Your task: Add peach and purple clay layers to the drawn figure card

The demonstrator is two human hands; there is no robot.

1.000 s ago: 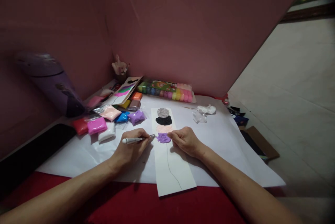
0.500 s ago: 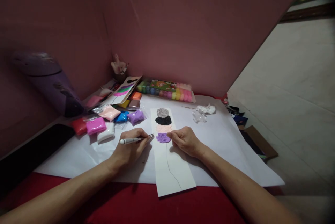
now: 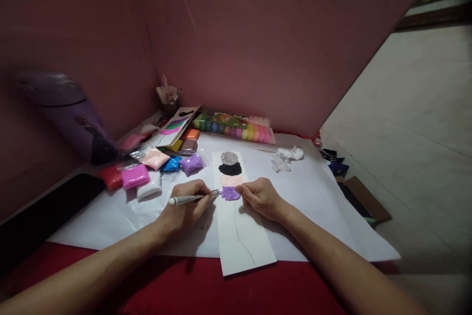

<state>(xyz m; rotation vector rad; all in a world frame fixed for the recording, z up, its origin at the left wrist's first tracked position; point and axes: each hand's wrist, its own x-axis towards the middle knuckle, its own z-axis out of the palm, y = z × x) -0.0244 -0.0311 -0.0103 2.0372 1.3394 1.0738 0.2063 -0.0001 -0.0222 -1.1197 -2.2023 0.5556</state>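
Observation:
A long white card [image 3: 245, 241] lies upright before me, with a thin curved line drawn down its lower part. Patches of modelling clay run down its upper part: grey, black [image 3: 230, 169], pale pink and, lowest, textured purple clay [image 3: 229, 194]. My left hand [image 3: 184, 207] is closed round a small fork [image 3: 182, 200] with a light handle, its tines at the purple clay's left edge. On the opposite edge of that patch rest the pinched thumb and finger of my right hand [image 3: 263, 199]; what is between them, if anything, is hidden.
Several clay packets [image 3: 155, 157] crowd the left side of the white sheet [image 3: 295, 207]. Behind are another decorated card [image 3: 175, 128] and a long multicoloured clay pack [image 3: 232, 127]. Crumpled white material [image 3: 289, 154] sits at right. A purple cylindrical case [image 3: 70, 113] leans far left.
The fork's tines have shifted slightly right, closer to the left edge of the purple clay. My right hand and the card stay nearly still.

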